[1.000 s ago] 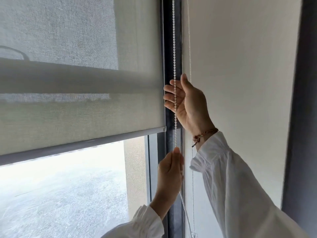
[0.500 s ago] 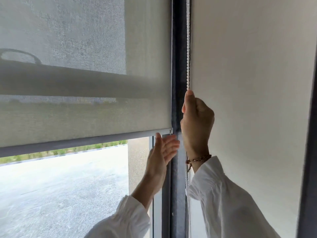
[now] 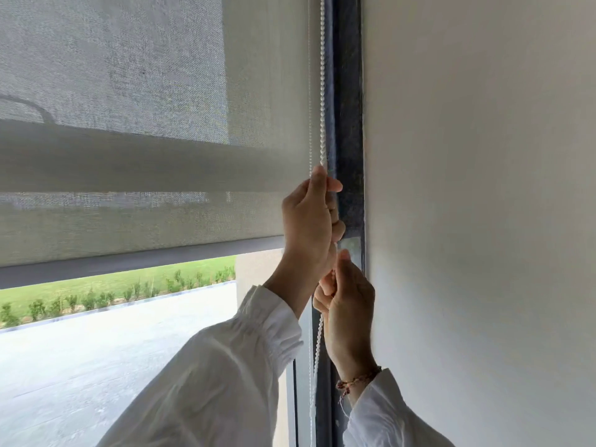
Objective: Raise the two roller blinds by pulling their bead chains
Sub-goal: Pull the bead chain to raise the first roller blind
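A grey mesh roller blind [image 3: 135, 124] covers the upper left window, its dark bottom bar [image 3: 129, 261] partway up. A white bead chain [image 3: 322, 91] hangs along the blind's right edge, beside the dark window frame [image 3: 346, 108]. My left hand [image 3: 308, 227] is closed around the chain, thumb up. Just below it, my right hand [image 3: 348, 301] pinches the same chain. The chain's lower loop [image 3: 317, 350] hangs down between my wrists. A second, cream blind [image 3: 483, 188] fills the right side and reaches below the frame.
Through the glass under the raised blind I see pale pavement [image 3: 113, 350] and a strip of grass with small shrubs [image 3: 96, 291]. White sleeves cover both forearms. A beaded bracelet [image 3: 358, 380] sits on my right wrist.
My left hand rose and closed on the chain above my right hand, which dropped below it. The blind's bottom bar sits slightly higher, and the view shifted right.
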{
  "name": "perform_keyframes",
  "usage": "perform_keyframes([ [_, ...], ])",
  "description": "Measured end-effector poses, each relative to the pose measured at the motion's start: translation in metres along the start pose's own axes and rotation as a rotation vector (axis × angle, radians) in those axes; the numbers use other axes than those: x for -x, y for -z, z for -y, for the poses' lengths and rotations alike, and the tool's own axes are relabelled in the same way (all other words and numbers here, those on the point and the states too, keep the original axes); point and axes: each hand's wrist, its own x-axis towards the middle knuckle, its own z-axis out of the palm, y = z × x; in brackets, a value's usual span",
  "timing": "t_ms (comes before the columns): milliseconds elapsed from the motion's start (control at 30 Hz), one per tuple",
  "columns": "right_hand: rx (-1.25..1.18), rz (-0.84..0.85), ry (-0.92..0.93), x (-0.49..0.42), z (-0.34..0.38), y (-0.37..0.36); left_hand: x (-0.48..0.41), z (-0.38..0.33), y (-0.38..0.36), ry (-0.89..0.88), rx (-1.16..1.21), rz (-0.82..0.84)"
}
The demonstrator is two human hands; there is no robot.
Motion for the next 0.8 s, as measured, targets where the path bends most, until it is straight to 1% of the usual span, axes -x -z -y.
perform_keyframes([
  [67, -0.109, -0.048, -0.100, -0.013, 0.003, 0.002, 0.003, 0.003, 0.001, -0.005, 0.058, 0.022],
  [133, -0.058, -0.103, -0.134, -0.028, 0.012, 0.003, 0.008, 0.004, 0.004, -0.003, 0.119, 0.063],
  [167, -0.012, -0.098, -0.124, -0.035, 0.017, 0.000, 0.008, 0.004, 0.009, -0.001, 0.153, 0.086],
  [233, 0.017, -0.045, -0.077, -0.053, 0.029, -0.006, 0.010, 0.010, 0.019, -0.010, 0.200, 0.124],
  [300, -0.013, 0.036, -0.060, -0.068, 0.047, -0.016, 0.015, 0.018, 0.027, -0.004, 0.202, 0.127],
  [400, -0.016, 0.183, -0.041, -0.081, 0.067, -0.033, 0.024, 0.038, 0.038, 0.052, 0.157, 0.098],
  [500, -0.037, 0.238, -0.042, -0.086, 0.078, -0.051, 0.039, 0.058, 0.054, 0.107, 0.103, 0.069],
  [600, -0.034, 0.206, -0.053, -0.090, 0.080, -0.064, 0.060, 0.075, 0.064, 0.148, 0.075, 0.060],
  [667, 0.015, 0.128, -0.031, -0.091, 0.070, -0.066, 0.069, 0.083, 0.068, 0.162, 0.068, 0.066],
  [800, -0.012, 0.008, 0.115, -0.087, 0.056, -0.066, 0.066, 0.084, 0.077, 0.156, -0.031, 0.067],
])
